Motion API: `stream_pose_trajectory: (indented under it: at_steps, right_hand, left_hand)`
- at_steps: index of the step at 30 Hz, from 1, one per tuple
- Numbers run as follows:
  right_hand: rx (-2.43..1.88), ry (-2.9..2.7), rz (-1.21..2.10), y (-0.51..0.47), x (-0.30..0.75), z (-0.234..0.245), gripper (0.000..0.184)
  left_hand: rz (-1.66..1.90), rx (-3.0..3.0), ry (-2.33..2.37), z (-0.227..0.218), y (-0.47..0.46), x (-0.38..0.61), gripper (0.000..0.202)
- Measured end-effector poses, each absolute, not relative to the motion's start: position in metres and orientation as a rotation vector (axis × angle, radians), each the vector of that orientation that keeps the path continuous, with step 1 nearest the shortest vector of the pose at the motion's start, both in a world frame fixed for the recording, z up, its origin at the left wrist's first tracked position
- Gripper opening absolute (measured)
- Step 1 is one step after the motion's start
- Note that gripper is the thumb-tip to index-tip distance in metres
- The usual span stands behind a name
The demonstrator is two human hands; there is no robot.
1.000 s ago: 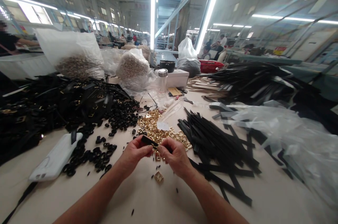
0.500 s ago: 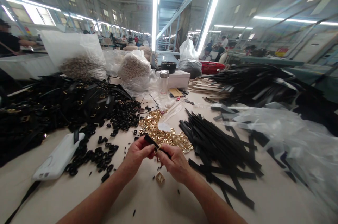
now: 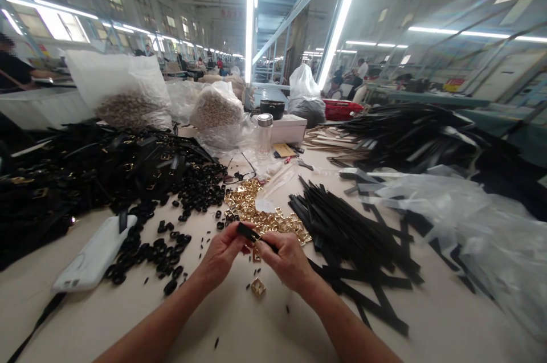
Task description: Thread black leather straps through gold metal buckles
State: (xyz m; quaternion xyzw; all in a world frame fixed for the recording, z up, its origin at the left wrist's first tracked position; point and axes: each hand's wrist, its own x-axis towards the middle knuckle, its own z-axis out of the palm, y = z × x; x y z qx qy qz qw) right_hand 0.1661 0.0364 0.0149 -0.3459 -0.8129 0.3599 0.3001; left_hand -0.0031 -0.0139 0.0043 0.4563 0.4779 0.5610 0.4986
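Both hands meet over the front of the table and hold one black strap (image 3: 247, 231). My left hand (image 3: 225, 250) pinches its upper left part between thumb and fingers. My right hand (image 3: 282, 256) is closed on the other end, where a glint of gold, seemingly a buckle, shows between the hands; the fingers hide most of it. Just behind the hands spreads a heap of gold buckles (image 3: 244, 199). A loose gold buckle (image 3: 258, 287) lies in front of them. To the right is a bundle of black straps (image 3: 342, 232).
Small black loops (image 3: 160, 252) lie scattered to the left, beside a white phone-like device (image 3: 94, 255). Behind them rises a pile of buckled black straps (image 3: 106, 169). A glass bottle (image 3: 265, 134), eyeglasses (image 3: 241, 172) and bags of small pieces (image 3: 217, 109) stand further back. Clear plastic sheeting (image 3: 474, 215) covers the right.
The strap has shifted slightly to the right and turned a little in my hands. My left fingers have slid along it. Things on the table have stayed in place.
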Motion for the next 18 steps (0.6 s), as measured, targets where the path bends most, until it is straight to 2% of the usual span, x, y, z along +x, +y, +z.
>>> stream_pose_trajectory:
  at_steps: [5, 11, 18]
  right_hand:
    - [-0.842, -2.177, 1.109, 0.036, 0.168, 0.020, 0.026]
    - [-0.841, -2.247, 1.051, 0.037, 0.169, 0.015, 0.032]
    - [-0.773, -2.278, 1.116, 0.036, 0.168, 0.014, 0.027]
  left_hand:
    - [1.191, 1.012, 0.944, 0.002, -0.014, -0.008, 0.033]
    - [1.213, 0.877, 0.913, 0.005, -0.014, -0.012, 0.025]
    - [1.154, 0.869, 0.897, 0.010, -0.013, -0.015, 0.023]
